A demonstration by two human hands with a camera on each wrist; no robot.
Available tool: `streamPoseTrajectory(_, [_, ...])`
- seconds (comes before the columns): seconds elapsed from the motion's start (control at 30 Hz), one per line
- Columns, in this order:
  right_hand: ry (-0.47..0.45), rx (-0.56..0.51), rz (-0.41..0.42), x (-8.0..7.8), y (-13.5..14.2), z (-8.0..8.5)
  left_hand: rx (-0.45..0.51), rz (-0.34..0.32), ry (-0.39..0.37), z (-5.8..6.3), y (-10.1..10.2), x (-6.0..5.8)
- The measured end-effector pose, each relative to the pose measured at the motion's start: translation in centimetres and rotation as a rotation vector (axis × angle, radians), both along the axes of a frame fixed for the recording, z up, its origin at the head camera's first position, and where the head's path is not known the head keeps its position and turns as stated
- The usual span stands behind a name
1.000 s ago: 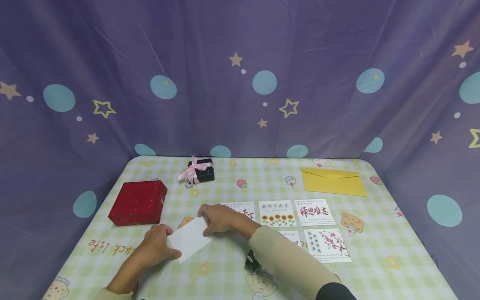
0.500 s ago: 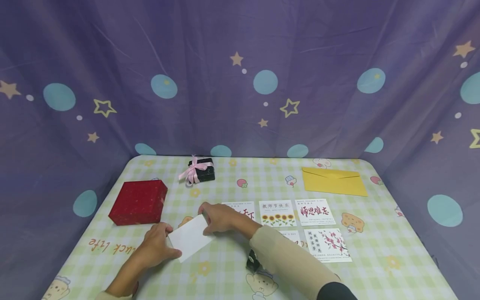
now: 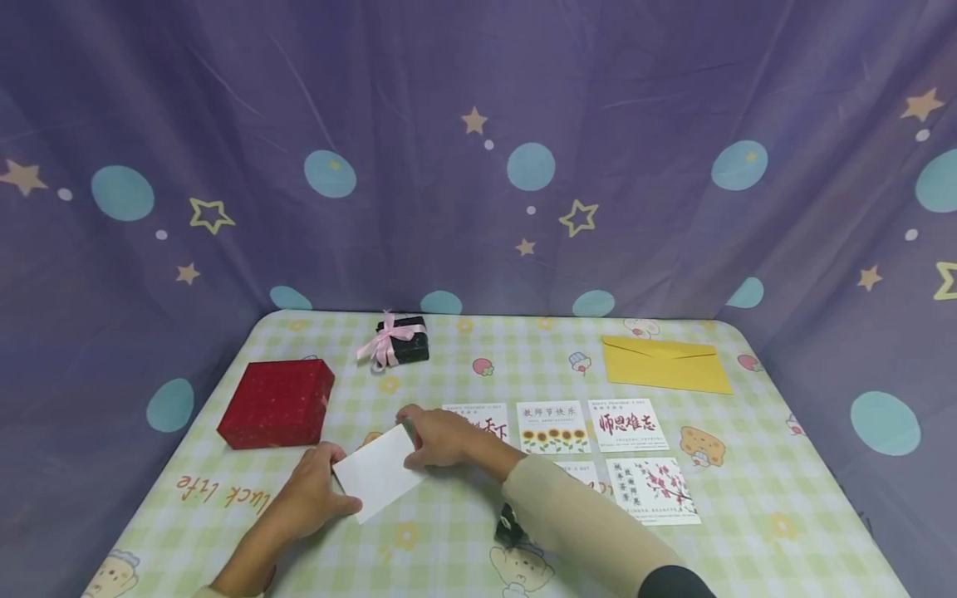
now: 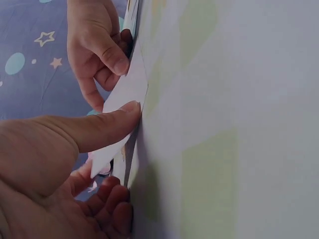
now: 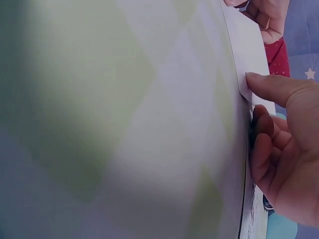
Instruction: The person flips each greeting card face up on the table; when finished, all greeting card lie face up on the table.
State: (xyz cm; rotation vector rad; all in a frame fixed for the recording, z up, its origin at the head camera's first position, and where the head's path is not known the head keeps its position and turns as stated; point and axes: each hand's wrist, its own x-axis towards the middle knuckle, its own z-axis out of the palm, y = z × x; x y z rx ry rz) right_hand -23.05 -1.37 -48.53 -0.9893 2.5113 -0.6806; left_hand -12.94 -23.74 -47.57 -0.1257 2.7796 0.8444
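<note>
A blank white card (image 3: 380, 473) is held between my two hands, lying at a slant left of the table's middle. The left hand (image 3: 310, 492) pinches its near left end, thumb on top and fingers curled below, as the left wrist view shows. At the far right corner the right hand (image 3: 441, 438) pinches the card (image 5: 249, 45) in the same manner, its thumb (image 5: 266, 87) lying on the white face. The underside of the card is hidden. In the left wrist view, the left thumb (image 4: 112, 127) presses close to the edge.
A red box (image 3: 277, 403) stands left, a black box with pink ribbon (image 3: 407, 340) behind. Right lie several printed cards, among them a sunflower card (image 3: 553, 432) and a blossom card (image 3: 654, 490), some partly under the right arm. A yellow envelope (image 3: 665, 365) lies at the back right.
</note>
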Motion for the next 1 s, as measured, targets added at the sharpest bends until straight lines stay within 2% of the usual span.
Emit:
streamPoseTrajectory(0.4, [0.017,-0.093,0.029,-0.1,0.6,-0.3,0.130,-0.016,0.085,-0.2,-0.9,1.0])
streamPoseTrajectory(0.57, [0.035,-0.123,0.033,0.1,0.9,-0.1,0.183,0.008,0.083,0.0,-1.1,1.0])
streamPoseTrajectory(0.8, [0.059,-0.181,0.057,0.7,1.7,0.4,0.364,0.017,0.077,0.7,-1.4,0.9])
streamPoseTrajectory(1.0, [0.056,-0.238,0.079,1.1,2.8,0.7,0.452,-0.008,0.089,1.1,-1.4,0.8])
